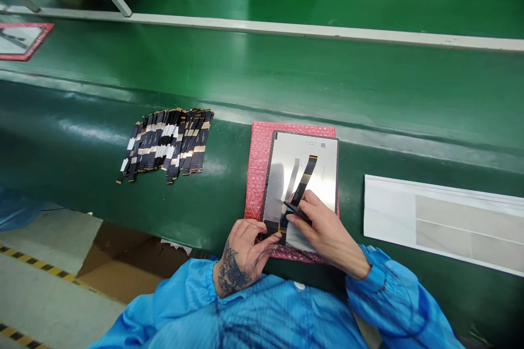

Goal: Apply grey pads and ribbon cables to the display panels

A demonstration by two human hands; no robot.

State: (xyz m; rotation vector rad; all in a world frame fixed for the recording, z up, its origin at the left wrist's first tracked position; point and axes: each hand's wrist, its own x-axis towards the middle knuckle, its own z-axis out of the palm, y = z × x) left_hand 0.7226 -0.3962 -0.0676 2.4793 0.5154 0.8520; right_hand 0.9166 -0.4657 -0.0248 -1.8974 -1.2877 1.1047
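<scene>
A grey-framed panel with a shiny silver back lies on a pink bubble-wrap pad at the near edge of the green bench. A black and orange flex cable runs diagonally across the panel. My right hand is closed on a dark thin tool, whose tip touches the cable's lower end. My left hand rests on the panel's near left corner, fingertips pinching the cable's lower end. Both arms wear blue sleeves.
A fanned pile of several similar flex cables lies to the left on the green bench. A white flat tray sits to the right. A red-framed sheet is far left. A cardboard box stands on the floor below.
</scene>
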